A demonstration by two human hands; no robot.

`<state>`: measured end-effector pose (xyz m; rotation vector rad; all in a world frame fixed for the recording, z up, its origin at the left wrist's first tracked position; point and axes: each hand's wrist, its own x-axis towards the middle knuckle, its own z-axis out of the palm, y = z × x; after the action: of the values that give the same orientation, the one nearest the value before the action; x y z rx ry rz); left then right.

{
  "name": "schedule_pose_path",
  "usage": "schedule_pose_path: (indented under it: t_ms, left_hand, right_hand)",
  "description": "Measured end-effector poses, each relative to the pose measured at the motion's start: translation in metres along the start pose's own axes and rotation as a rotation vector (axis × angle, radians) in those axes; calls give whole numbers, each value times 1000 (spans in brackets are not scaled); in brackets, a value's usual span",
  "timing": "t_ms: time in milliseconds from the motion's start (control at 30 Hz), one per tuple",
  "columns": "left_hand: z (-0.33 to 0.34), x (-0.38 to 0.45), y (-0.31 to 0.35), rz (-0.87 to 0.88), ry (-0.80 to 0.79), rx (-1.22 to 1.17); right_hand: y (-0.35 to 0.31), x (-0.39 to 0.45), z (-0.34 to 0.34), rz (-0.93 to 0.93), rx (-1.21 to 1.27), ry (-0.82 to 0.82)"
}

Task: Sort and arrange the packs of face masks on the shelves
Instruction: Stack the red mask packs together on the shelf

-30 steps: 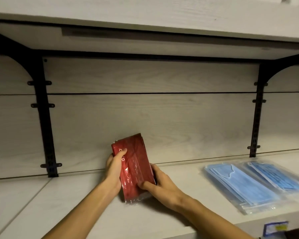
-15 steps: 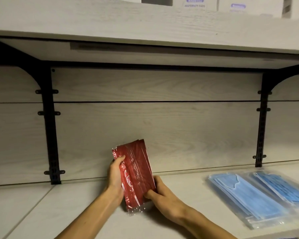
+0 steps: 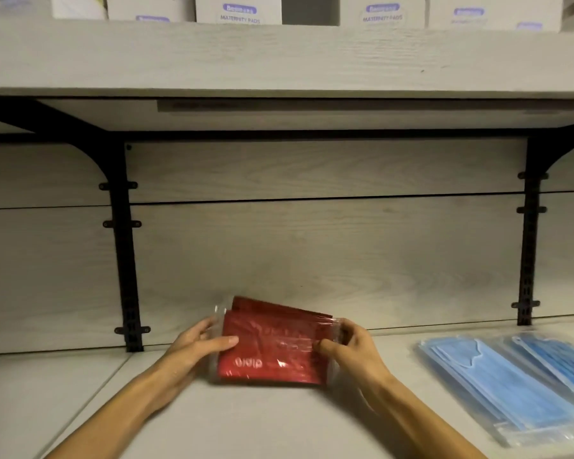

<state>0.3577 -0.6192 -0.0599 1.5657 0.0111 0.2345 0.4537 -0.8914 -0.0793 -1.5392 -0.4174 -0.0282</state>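
Note:
A small stack of red mask packs (image 3: 272,349) in clear wrap lies lengthwise on the pale wooden shelf (image 3: 279,422), close to the back wall. My left hand (image 3: 196,351) grips the stack's left end, thumb lying on top. My right hand (image 3: 352,351) grips its right end, thumb on the top face. Two packs of blue masks (image 3: 507,382) lie flat on the same shelf at the right, overlapping, apart from my hands.
The upper shelf (image 3: 279,58) overhangs and carries several white boxes (image 3: 239,9) marked maternity pads. Black brackets stand at the left (image 3: 126,246) and right (image 3: 527,240) against the back panel. A seam in the shelf board runs at the lower left.
The red packs have turned from standing upright to lying lengthwise and low on the shelf. My hands have shifted to its two ends. The view has tilted upward.

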Motion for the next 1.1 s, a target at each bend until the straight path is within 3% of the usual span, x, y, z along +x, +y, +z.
schedule_pose_path:
  t_ms: [333,533,700,867,1100]
  left_hand:
    - [17,-18,-21,184,188,247]
    - [26,-17,-20,305,262,252]
    - [23,-21,-30,222,92,354]
    - [21,-20,-27,244,126,304]
    - [24,-13,-18,27,160,96]
  right_hand:
    - [16,-15,9,-124,-175,-167]
    - [7,-19,8,-327,-257,-52]
    - [15,-18,4,-194,-354,-172]
    - [12,-16,6,-226,-288,-104]
    - [9,-6,6,71,-171,-59]
